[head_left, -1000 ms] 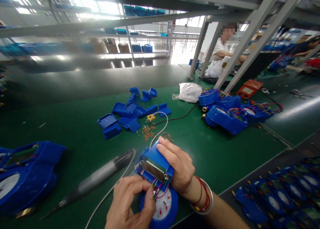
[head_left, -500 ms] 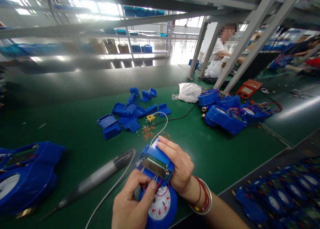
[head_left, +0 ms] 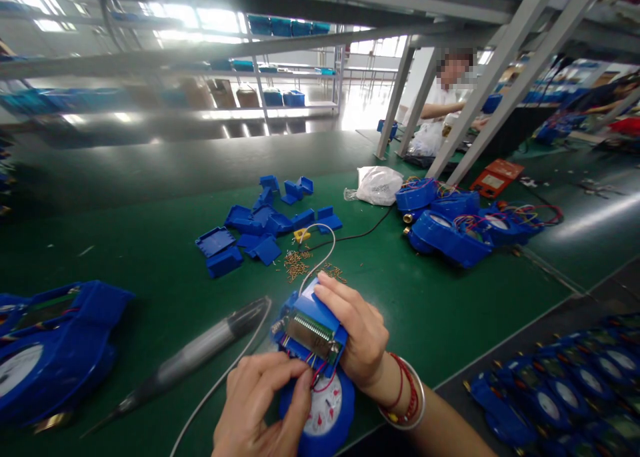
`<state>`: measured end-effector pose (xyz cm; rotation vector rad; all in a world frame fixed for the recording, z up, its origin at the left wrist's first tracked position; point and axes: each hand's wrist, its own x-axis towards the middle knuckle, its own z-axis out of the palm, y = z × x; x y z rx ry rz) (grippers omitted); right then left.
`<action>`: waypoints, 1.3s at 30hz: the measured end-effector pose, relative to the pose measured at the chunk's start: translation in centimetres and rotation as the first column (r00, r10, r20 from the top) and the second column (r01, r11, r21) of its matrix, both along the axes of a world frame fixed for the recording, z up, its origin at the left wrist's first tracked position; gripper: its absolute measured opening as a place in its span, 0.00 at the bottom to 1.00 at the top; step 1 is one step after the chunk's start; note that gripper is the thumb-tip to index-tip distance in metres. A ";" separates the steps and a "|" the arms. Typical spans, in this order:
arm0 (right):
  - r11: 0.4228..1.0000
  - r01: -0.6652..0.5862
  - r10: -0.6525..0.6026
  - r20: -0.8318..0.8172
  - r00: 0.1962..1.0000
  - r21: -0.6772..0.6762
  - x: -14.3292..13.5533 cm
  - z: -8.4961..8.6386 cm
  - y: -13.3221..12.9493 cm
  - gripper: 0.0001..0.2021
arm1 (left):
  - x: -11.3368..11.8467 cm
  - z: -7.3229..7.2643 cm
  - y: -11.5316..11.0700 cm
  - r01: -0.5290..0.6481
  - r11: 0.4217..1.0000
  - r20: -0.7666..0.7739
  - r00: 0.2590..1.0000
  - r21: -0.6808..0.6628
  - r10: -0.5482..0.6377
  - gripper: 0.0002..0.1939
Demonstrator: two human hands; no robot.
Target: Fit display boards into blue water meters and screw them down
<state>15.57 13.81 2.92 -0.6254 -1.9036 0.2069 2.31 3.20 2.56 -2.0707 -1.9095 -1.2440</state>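
A blue water meter with a round white dial is in front of me, its upper case exposing a circuit board with a display module. My right hand is wrapped around the right side of that case, fingers over its top. Thin coloured wires run from the board down toward the dial. At these wires, my left hand pinches with thumb and forefinger; its fingertips partly hide what is between them. Left of the hands lies an electric screwdriver with a pale cord.
Blue plastic covers and a pile of small screws lie beyond the meter. Several more meters stand at right, others at lower right, one at left. A white bag and metal posts are farther back; a co-worker sits behind.
My left hand has shifted slightly down and left, its fingers still at the wires. My right hand and the meter have barely moved. The co-worker's arm has extended to the right.
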 end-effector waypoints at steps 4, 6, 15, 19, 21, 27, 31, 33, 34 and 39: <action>1.000 0.000 0.000 0.004 1.000 0.004 0.0 0.0 0.0 0.15 | -0.7 -0.5 -0.2 0.055 0.997 -0.106 0.993 0.050 -0.050 0.10; 1.000 0.000 0.000 0.012 1.000 0.007 0.0 0.1 -0.1 0.15 | -0.9 -0.6 -0.2 0.064 0.996 -0.133 0.990 0.064 -0.055 0.10; 0.997 0.049 -0.052 0.044 0.998 0.053 0.0 0.1 -0.1 0.15 | 0.5 0.0 0.3 -0.013 0.998 0.022 1.000 0.061 0.011 0.07; 0.997 0.025 -0.029 0.048 0.998 0.080 0.2 0.2 0.0 0.16 | 0.8 0.5 0.3 -0.057 0.998 0.156 0.986 -0.037 0.062 0.04; 0.996 0.015 -0.019 0.048 0.999 0.085 0.2 0.2 0.1 0.16 | 0.8 0.7 0.3 -0.070 0.994 0.216 0.973 -0.089 0.087 0.03; 0.998 0.028 -0.031 0.041 0.999 0.059 0.2 0.2 0.0 0.15 | 0.9 0.9 0.4 -0.039 0.995 0.229 0.972 -0.088 0.059 0.03; 1.000 0.012 -0.012 0.024 1.000 0.011 0.1 0.1 -0.1 0.15 | 1.0 1.1 0.5 -0.050 0.992 0.205 0.976 -0.115 0.073 0.03; 1.000 -0.004 0.004 0.011 1.000 -0.002 0.0 0.1 -0.2 0.15 | 0.9 1.1 0.6 -0.052 0.989 0.233 0.969 -0.135 0.083 0.03; 1.000 -0.009 0.010 0.009 1.000 -0.004 0.0 0.1 -0.1 0.16 | 0.9 1.0 0.7 -0.049 0.988 0.255 0.963 -0.144 0.084 0.04; 1.000 0.001 -0.001 0.012 1.000 0.004 -0.1 0.1 -0.1 0.16 | 0.8 0.6 0.9 -0.034 0.982 0.354 0.930 -0.185 0.099 0.07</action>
